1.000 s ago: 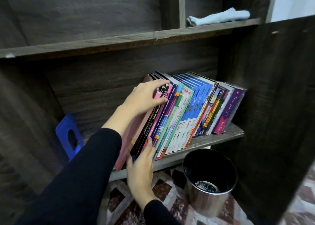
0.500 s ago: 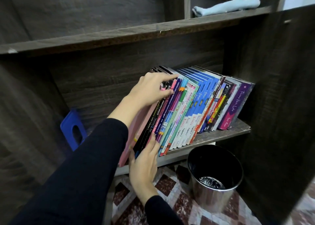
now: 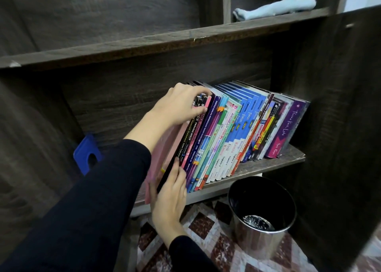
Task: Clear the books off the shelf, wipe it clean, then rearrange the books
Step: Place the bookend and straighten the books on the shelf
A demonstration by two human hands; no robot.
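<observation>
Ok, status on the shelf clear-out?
Left hand grips tops of leftmost books; right hand pinches their lower ends. None off shelf yet. Bin below, not in way.

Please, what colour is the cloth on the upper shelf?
The cloth is light blue; head view.

Spines of the books point(image 3: 226, 137) read "PROCESS SKILLS", "ANJAKAN PRIMA", "Kimia".

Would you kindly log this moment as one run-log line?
stage: clearing shelf | left hand: grips tops of leftmost books | right hand: pinches their lower ends | other books: on shelf | cloth: upper shelf
</observation>
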